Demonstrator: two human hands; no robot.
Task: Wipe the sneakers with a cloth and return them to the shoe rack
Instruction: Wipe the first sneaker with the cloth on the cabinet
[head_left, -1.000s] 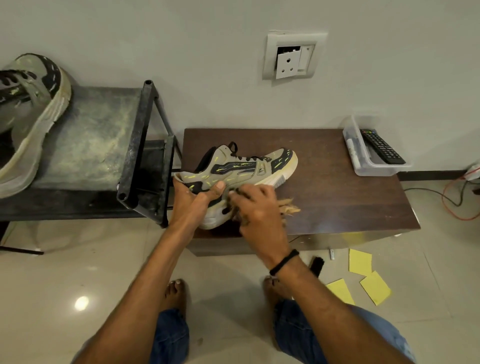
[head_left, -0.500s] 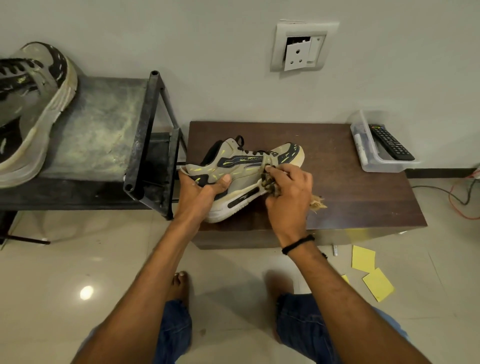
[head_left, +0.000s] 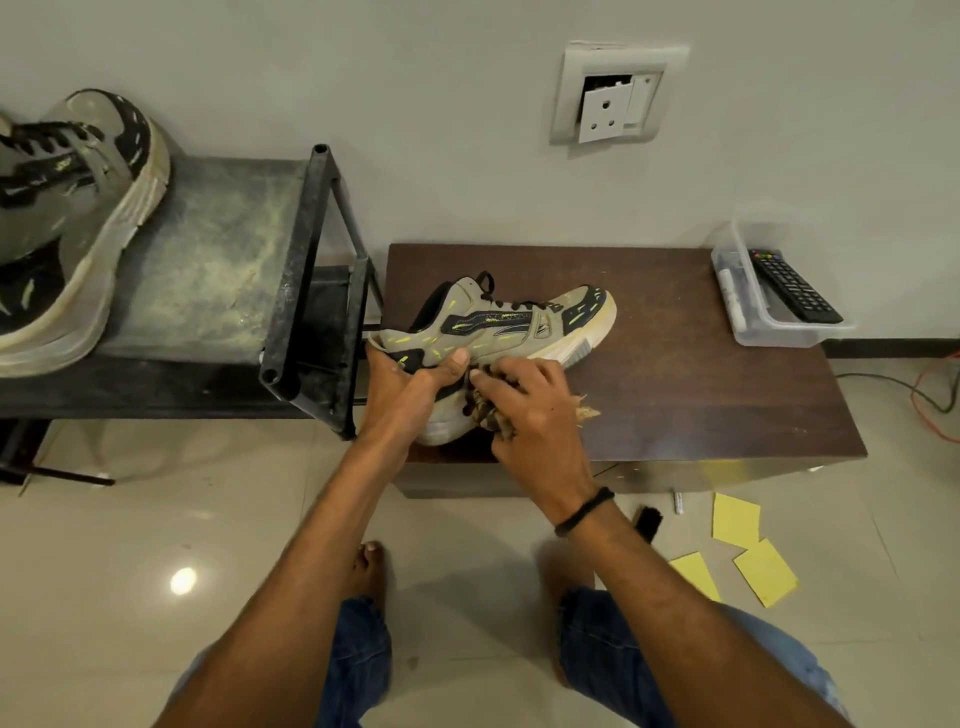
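An olive and black sneaker (head_left: 511, 325) lies tilted on its side over the near left corner of a dark wooden table (head_left: 675, 384). My left hand (head_left: 410, 374) grips its heel, thumb across the upper. My right hand (head_left: 530, 402) holds a brown patterned cloth (head_left: 483, 408) bunched against the sole near the heel; most of the cloth is hidden under my fingers. The matching sneaker (head_left: 67, 228) stands on the top shelf of the black shoe rack (head_left: 306, 270) at the left.
A clear plastic tray (head_left: 748, 317) with a black remote (head_left: 795, 286) sits at the table's far right corner. Yellow paper notes (head_left: 748, 551) and a small black brush (head_left: 649, 519) lie on the tiled floor. Cables run along the right wall. My bare feet stand below.
My right hand with the cloth has slid back from the sneaker's toe end toward the heel along the sole. My left hand keeps its grip on the heel.
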